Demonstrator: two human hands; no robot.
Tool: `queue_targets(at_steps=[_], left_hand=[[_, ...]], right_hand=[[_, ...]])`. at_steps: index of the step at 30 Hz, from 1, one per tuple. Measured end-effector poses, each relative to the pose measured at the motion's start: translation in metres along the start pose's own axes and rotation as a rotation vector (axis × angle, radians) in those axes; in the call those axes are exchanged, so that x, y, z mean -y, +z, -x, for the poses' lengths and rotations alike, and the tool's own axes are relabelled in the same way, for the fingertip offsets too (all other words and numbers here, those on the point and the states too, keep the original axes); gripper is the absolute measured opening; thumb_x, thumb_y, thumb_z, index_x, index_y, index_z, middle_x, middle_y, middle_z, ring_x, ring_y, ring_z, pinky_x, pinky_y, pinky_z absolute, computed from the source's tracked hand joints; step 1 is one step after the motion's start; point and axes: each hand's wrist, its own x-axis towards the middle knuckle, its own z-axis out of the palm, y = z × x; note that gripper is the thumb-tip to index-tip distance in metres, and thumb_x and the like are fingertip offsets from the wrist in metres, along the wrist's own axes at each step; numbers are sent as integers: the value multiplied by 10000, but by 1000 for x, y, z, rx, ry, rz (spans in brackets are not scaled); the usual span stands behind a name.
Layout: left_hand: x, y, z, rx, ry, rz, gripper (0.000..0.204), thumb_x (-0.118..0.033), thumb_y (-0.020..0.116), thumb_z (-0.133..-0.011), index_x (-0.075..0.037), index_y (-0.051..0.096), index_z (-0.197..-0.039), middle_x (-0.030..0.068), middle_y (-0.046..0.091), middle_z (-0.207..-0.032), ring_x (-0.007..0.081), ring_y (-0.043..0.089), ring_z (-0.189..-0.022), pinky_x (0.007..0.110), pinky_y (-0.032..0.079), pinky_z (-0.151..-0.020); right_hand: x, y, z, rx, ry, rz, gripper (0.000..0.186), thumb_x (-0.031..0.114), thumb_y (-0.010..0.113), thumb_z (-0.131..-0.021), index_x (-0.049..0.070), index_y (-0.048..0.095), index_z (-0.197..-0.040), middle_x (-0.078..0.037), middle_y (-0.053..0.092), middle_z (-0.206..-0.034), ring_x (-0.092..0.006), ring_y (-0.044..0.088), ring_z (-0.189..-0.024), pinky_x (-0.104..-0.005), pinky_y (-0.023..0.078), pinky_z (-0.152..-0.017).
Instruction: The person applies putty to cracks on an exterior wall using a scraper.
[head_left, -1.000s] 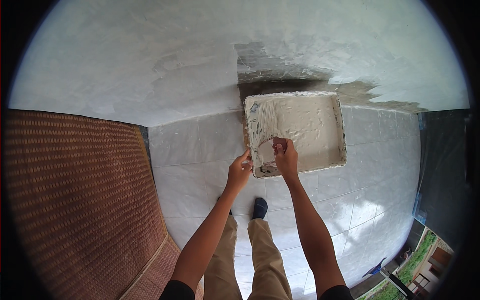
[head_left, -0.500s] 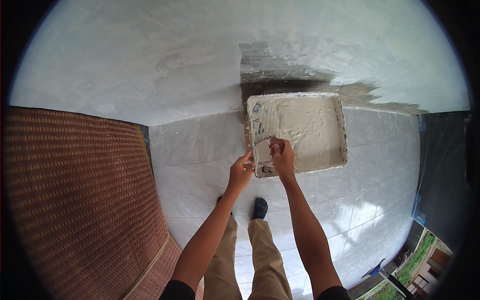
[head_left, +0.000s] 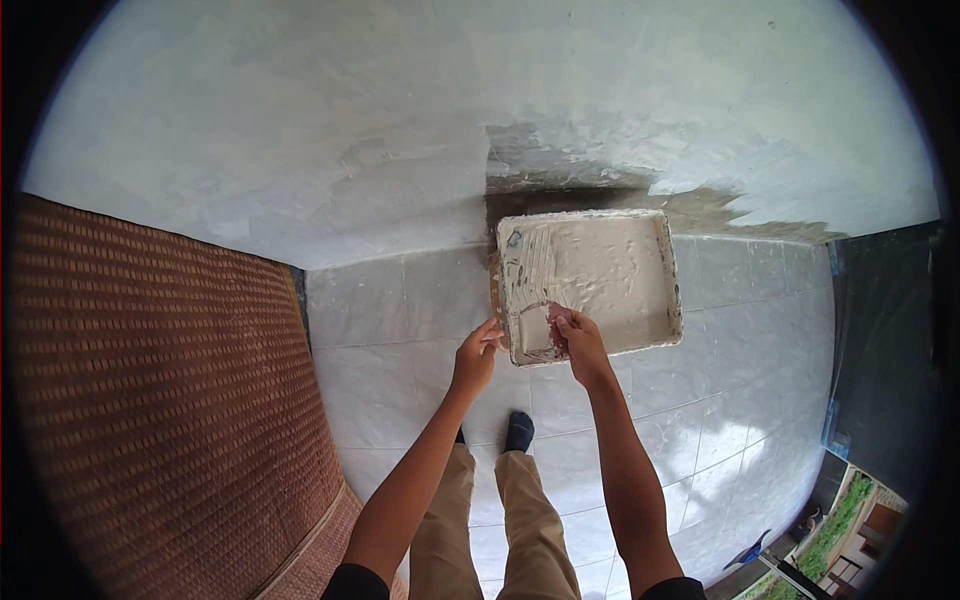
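A shallow rectangular tray (head_left: pixel 672 270) with crusted, splattered rims holds a wide layer of cream-coloured wet filler or thick paint. My right hand (head_left: pixel 582 340) is closed on a scraper (head_left: pixel 535 322) with a reddish-brown grip, over the tray's near left corner. Pale paste coats the scraper's broad, flat blade. Just outside the tray's left rim is my left hand (head_left: pixel 476 355), its fingers loosely curved and slightly apart. No object shows in it; whether the fingertips touch the rim is hard to make out. Ridged streaks mark the paste on the tray's left side.
Beyond the tray rises a pale wall (head_left: pixel 380 150) with a dark, unevenly coated patch (head_left: pixel 550 160). Grey tiles (head_left: pixel 390 375) cover the floor under my feet. A brown woven mat or panel (head_left: pixel 170 390) stands at left. Dark sheeting (head_left: pixel 885 330) hangs at right, near an outdoor opening.
The view has shifted, so the wall and tray sit lower. My left hand has drawn slightly away from the tray's rim. My right hand still grips the scraper, its blade now tilted differently.
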Motion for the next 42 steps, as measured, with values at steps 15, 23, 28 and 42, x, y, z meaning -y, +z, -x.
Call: queue_targets(at_steps=[15,23,28,42], left_hand=[[-361,-186,71,-285,660,85,313,-187,515,-1031,2,594,-1268,140,670,-1181,205,621,-1149,333,460,-1007],[-535,-300,150,-405,993,-5,280,-137,506,-1032,-28,589,-1277,137,641,-1240,222,598,-1205,377,464,-1021],[-608,-352,185,-470,1141,-34,272,-121,511,-1026,-38,590,-1273,124,635,-1262,230,598,-1208,375,457,-1031],[-805,-436,215,-704,1549,-385,390,-149,527,-995,-47,498,-1371,155,536,-1374,306,493,-1306,427,385,-1090]], right_hand=[[273,129,189,409,-329,-427,366,91,531,-1002,-19,486,-1348,-80,612,-1218,-178,606,-1111,-361,497,-953],[432,229,308,486,-630,-376,345,53,549,-982,38,505,-1324,-75,606,-1224,-163,600,-1123,-334,497,-949],[504,276,357,555,-795,-354,355,51,509,-996,27,499,-1350,-74,610,-1246,-166,614,-1115,-325,513,-943],[728,366,474,503,-1433,-192,318,104,537,-995,49,574,-1306,-13,633,-1200,-95,584,-1071,-268,460,-960]])
